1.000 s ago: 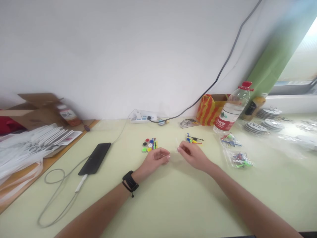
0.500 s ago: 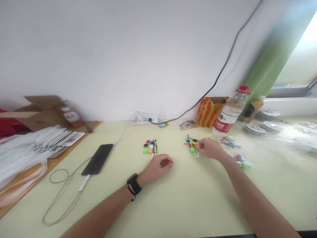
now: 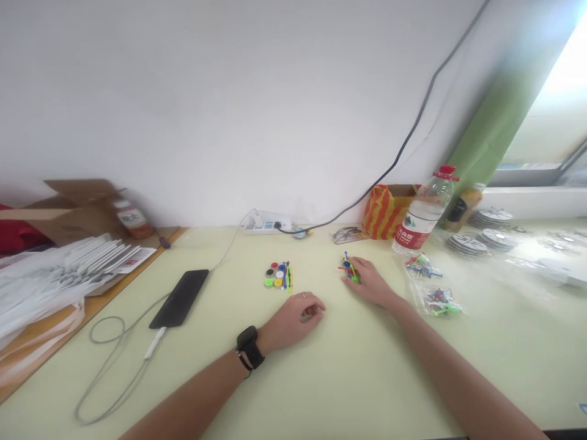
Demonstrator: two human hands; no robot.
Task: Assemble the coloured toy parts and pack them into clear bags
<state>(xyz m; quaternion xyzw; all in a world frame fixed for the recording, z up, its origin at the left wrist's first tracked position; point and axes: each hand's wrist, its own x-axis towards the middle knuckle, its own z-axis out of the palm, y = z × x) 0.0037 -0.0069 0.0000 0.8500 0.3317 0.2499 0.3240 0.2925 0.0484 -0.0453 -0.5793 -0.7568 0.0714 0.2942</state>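
My right hand (image 3: 370, 286) reaches over a small pile of coloured plastic sticks (image 3: 348, 267) on the pale green table (image 3: 348, 379); its fingers are closed on the pile. My left hand (image 3: 294, 318) rests on the table nearer to me, fingers curled, with a black watch on the wrist; I cannot make out anything in it. A cluster of round coloured pieces and sticks (image 3: 277, 275) lies just beyond the left hand.
A black phone (image 3: 180, 298) on a grey cable lies to the left, white bags (image 3: 55, 275) and a cardboard box beyond it. A water bottle (image 3: 424, 211), striped bag (image 3: 384, 212), clear bags of parts (image 3: 431, 290), stacked discs (image 3: 477, 235) and a power strip (image 3: 266, 223) stand behind and right.
My hands were together in front of me; the right hand moved out to the stick pile and now lies over it. The left hand stayed put, curled.
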